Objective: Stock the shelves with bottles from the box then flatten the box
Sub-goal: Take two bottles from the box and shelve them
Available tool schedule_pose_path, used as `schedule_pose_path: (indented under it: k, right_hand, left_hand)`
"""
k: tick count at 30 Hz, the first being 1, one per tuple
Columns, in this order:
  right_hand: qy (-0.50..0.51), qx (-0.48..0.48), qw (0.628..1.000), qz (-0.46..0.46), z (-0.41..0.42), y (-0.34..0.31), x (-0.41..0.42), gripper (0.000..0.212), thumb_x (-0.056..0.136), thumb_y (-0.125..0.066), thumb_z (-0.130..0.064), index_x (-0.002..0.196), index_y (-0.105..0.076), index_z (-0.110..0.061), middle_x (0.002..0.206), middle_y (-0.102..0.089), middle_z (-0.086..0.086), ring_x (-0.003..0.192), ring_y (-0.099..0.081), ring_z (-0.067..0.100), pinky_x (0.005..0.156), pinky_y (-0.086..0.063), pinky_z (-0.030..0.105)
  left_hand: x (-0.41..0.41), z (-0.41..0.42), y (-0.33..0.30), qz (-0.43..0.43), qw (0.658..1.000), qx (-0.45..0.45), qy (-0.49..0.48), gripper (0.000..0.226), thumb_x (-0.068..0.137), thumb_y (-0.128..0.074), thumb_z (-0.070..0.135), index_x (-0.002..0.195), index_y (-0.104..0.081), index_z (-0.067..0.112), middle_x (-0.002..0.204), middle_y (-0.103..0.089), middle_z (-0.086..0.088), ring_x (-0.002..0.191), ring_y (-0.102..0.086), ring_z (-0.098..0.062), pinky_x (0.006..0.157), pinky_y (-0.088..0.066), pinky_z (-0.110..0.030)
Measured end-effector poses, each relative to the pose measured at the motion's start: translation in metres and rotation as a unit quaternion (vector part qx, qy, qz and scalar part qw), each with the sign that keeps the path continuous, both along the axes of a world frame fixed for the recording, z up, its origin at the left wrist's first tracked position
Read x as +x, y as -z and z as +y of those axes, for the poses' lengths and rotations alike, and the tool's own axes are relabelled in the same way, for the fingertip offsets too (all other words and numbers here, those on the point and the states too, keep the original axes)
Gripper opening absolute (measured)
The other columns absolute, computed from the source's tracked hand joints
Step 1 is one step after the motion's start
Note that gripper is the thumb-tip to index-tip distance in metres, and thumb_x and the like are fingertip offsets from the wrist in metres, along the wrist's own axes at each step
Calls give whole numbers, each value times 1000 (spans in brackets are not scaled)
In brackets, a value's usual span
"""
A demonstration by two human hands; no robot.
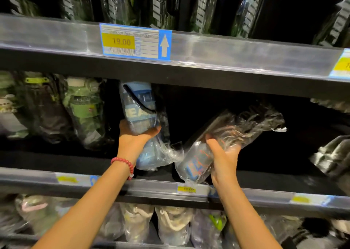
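While left hand (137,135) grips blue plastic-wrapped bottle (141,114) upright, keep base seated on black middle shelf (265,180). Right hand (222,157) clasping tilted clear-wrapped dark bottle (227,135): stand upright just right of blue.

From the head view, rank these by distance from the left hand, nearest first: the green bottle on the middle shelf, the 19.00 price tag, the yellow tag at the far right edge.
1. Green bottle: middle shelf, just left of the left hand.
2. 19.00 price tag: on the shelf edge above the hand.
3. Yellow tag: far right edge, well beyond the right hand.
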State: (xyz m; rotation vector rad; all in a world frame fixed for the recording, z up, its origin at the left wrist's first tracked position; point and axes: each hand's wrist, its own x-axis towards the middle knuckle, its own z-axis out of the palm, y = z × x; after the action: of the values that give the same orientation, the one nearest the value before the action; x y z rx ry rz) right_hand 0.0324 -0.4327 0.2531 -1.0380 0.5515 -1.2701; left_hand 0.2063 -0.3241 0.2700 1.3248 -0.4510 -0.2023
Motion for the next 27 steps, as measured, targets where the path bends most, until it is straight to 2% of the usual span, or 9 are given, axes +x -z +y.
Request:
schedule_pose_path:
  k: [5,9,12,15,17,19,22,25,27]
  right_hand:
    - [-35,-55,995,72,8,7,15,51,75,-78,-7,105,-47,-34,105,-66,1,92,-68,13,74,-54,25]
    - [-82,-97,982,137,12,4,25,47,71,-82,-13,109,-56,-20,101,-68,3,90,-68,11,75,-54,23]
    - [-128,-145,963,186,14,0,29,35,69,-84,-15,91,-65,-34,82,-72,-12,77,-67,-3,64,-50,11]
    - [-186,-199,936,223,20,-3,28,50,70,-83,-11,81,-66,-57,75,-66,-34,74,-64,-13,60,-45,3]
    - [-191,-198,933,230,18,-1,27,32,68,-85,-13,81,-69,-38,78,-67,-33,76,-65,-10,62,-47,5]
    - [-192,-169,939,230,13,0,24,32,65,-86,-16,85,-65,-28,84,-73,-18,84,-69,2,76,-54,18]
    - [-204,-158,934,247,7,-1,19,27,67,-85,-17,85,-67,-25,91,-74,-5,94,-69,14,87,-52,32]
    - [-184,-174,934,250,7,-1,16,31,69,-83,-18,91,-64,-25,89,-73,-10,92,-68,8,82,-49,23]
    - [-173,-165,936,257,5,2,14,36,70,-82,-20,101,-64,-21,95,-73,-6,95,-67,11,85,-49,26]
  left_hand:
    - [13,14,10,-36,999,38,-14,77,61,-87,9,125,-44,9,104,-61,-1,92,-61,-14,76,-50,-23]
    - [27,25,22,-69,996,58,4,77,60,-87,6,124,-44,8,98,-63,5,85,-61,-1,63,-48,-10]
    - [30,28,27,-71,995,61,23,75,56,-89,8,118,-47,19,96,-67,6,82,-65,2,67,-52,-13]
    - [26,31,30,-121,986,93,72,56,53,-90,11,94,-58,30,82,-72,17,80,-65,9,73,-54,-13]
    - [23,33,30,-151,976,108,112,46,54,-91,15,84,-63,35,81,-70,27,82,-65,10,75,-54,-13]
    - [22,36,28,-162,972,109,133,47,51,-93,24,85,-65,40,87,-69,28,86,-66,7,76,-54,-14]
    - [22,41,29,-172,968,118,138,60,41,-89,45,92,-59,56,93,-68,29,90,-64,7,75,-52,-11]
    - [27,45,30,-166,963,157,142,95,33,-89,54,114,-41,38,109,-59,22,100,-59,6,83,-50,-15]
    - [34,49,30,-161,957,178,164,120,35,-90,47,133,-24,28,121,-49,19,107,-53,6,86,-46,-15]
